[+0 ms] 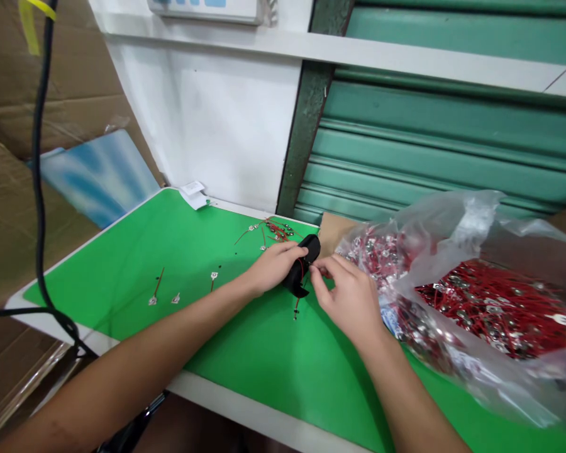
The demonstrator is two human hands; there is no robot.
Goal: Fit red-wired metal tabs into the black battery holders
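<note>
My left hand [273, 267] is wrapped round a black plastic holder [304, 264] that stands tilted on the green mat [179, 251]. My right hand [346, 297] sits just right of the holder, its fingers pinched on a thin red wire [298, 301] that hangs down from the holder to the mat. A small pile of red wires with metal tabs [276, 230] lies just behind the holder.
A clear plastic bag [476, 296] full of red wires with metal contacts lies at the right. Loose wires and tabs [163, 290] are scattered on the mat's left. A black cable [38, 189] hangs at the left; cardboard and a green shutter stand behind.
</note>
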